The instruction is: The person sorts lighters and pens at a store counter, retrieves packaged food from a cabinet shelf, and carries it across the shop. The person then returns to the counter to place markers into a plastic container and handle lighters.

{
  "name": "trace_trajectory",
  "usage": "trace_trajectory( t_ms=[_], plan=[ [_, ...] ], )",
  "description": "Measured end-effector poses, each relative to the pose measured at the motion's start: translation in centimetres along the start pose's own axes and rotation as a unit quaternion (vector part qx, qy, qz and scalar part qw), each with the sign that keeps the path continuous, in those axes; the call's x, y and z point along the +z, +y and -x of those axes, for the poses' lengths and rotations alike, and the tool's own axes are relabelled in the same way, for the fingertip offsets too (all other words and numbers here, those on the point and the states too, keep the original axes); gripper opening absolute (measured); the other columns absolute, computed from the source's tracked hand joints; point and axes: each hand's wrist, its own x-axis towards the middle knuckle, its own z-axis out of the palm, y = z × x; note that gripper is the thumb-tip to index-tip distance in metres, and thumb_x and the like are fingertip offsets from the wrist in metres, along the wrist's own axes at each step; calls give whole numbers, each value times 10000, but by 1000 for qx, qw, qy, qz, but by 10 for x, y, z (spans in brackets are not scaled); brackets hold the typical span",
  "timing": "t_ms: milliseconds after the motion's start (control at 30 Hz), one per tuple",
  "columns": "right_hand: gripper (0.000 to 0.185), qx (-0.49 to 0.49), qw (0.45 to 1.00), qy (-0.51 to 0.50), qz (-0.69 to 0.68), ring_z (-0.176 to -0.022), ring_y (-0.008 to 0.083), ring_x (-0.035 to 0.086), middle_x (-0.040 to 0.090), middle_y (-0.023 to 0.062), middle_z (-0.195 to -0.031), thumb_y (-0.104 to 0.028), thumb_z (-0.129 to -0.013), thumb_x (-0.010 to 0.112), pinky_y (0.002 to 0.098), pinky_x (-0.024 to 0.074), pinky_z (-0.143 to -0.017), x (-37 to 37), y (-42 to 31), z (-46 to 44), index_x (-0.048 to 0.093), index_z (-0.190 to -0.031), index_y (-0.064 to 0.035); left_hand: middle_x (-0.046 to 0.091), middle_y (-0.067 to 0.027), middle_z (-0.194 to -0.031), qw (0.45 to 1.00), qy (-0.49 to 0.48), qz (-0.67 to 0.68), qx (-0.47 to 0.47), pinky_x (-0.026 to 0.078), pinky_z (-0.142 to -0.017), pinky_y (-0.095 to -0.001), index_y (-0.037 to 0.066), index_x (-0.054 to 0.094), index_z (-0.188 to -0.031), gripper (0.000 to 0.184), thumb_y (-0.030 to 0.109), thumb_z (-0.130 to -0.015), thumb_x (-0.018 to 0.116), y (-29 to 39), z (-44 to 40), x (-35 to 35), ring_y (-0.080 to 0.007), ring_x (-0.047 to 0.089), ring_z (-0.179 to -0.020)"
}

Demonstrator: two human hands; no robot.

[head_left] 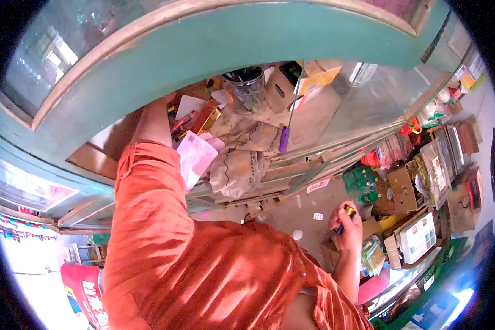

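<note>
My left forearm reaches up into the teal cabinet (247,41), and its frame hides the hand. Beside that forearm lie a pinkish printed paper (195,157) and a red and gold box (205,115). A clear plastic container (244,91) with dark things in it stands farther along the shelf, next to a cardboard box (281,89). Low on the right, away from the cabinet, my right hand (347,228) is closed around a small black and gold battery (348,210). I cannot make out whether its fingers hold more than one.
A crumpled plastic bag (236,173) hangs over the shelf edge, near a purple object (284,139). Glass panes front the cabinet. To the right are green bottles (362,181), an open carton (402,190) and a white box (418,237). Small papers lie on the floor (297,212).
</note>
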Motion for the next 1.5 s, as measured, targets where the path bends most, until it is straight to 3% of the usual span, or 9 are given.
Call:
trace_trajectory(
  t_ms=[167, 333, 733, 1033, 1167, 1333, 1500],
  plan=[
    [129, -44, 996, 77, 12, -575, 136, 454, 477, 32, -708, -144, -925, 602, 267, 390, -529, -17, 8, 10, 507, -976, -74, 613, -163, -1199, 998, -6, 45, 36, 473, -909, -447, 63, 586, -1202, 429, 329, -866, 618, 59, -40, 22, -344, 584, -1064],
    [106, -7, 993, 115, 5, -581, 124, 496, 530, 19, -707, -134, -925, 599, 264, 401, -521, -9, 23, 16, 539, -990, -76, 616, -162, -1192, 997, -29, 54, 45, 478, -899, -446, 64, 591, -1193, 419, 328, -868, 618, 95, -58, 39, -340, 591, -1049],
    [106, -60, 997, 44, -26, -590, 119, 484, 529, 23, -704, -118, -929, 589, 261, 394, -532, -1, 25, -13, 532, -1012, -83, 623, -160, -1175, 983, -24, 151, 100, 489, -875, -446, 64, 605, -1171, 397, 325, -873, 617, 145, -36, 21, -332, 606, -1012],
    [94, -52, 996, 67, 18, -583, 121, 484, 530, 26, -695, -150, -939, 586, 257, 397, -537, 9, 18, -10, 536, -978, -80, 629, -158, -1163, 969, -15, 232, 84, 497, -857, -445, 64, 616, -1154, 380, 323, -877, 616, 160, -36, 14, -325, 617, -984],
    [104, -46, 997, 62, 11, -561, 144, 480, 503, 44, -711, -149, -950, 585, 280, 414, -520, -5, 21, -11, 516, -991, -84, 631, -157, -1157, 924, 16, 378, 59, 501, -849, -445, 64, 621, -1147, 373, 322, -878, 616, 144, -28, 0, -322, 622, -972],
    [109, -13, 998, 54, -2, -561, 159, 520, 545, 54, -690, -129, -934, 582, 287, 441, -528, -5, 13, -11, 519, -997, -66, 634, -156, -1150, 787, -21, 616, 26, 505, -839, -445, 64, 626, -1138, 364, 321, -880, 615, 112, 18, -26, -319, 628, -957],
    [122, 4, 1000, -20, 20, -561, 160, 518, 535, 60, -704, -148, -935, 597, 287, 434, -508, -3, 11, -27, 515, -975, -67, 637, -155, -1144, 731, -68, 677, 45, 510, -829, -445, 64, 632, -1129, 356, 320, -882, 615, 104, 57, -50, -315, 634, -941]
  ],
)
